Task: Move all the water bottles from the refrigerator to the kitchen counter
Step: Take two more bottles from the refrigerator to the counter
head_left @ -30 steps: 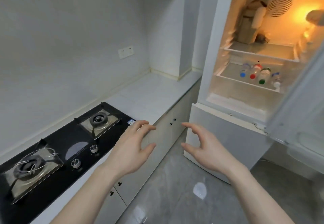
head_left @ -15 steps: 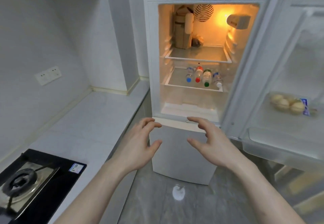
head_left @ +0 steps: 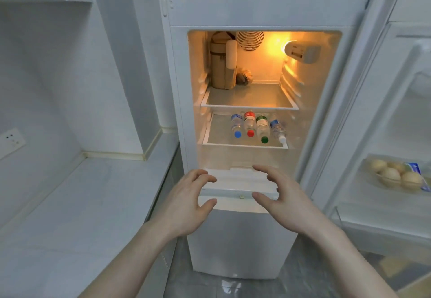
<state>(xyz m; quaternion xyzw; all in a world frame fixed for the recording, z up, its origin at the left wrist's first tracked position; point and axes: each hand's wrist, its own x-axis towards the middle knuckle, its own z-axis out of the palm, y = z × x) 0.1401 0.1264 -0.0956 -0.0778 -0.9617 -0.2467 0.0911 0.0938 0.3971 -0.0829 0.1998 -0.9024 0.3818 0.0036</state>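
Note:
The white refrigerator [head_left: 177,69] stands open in front of me, lit inside. On its lower shelf [head_left: 219,139] lie several small water bottles side by side, caps toward me: a blue-capped bottle [head_left: 236,125], a red-capped bottle [head_left: 250,124], a green-capped bottle [head_left: 262,127] and a white-capped bottle [head_left: 278,129]. My left hand [head_left: 186,206] and my right hand [head_left: 286,204] hover below the shelf, in front of the fridge's bottom ledge. Both hold nothing, with fingers spread. The white kitchen counter [head_left: 77,209] stretches along the left.
The fridge door [head_left: 396,115] swings open on the right, with a pack of eggs [head_left: 396,176] in its rack. A tan container [head_left: 220,64] and a bag sit on the upper shelf. A wall socket [head_left: 11,140] is at far left.
My view has swung right from the stove to face the open fridge, which now looks closer. Both hands stay raised and empty, now in front of the fridge's lower ledge.

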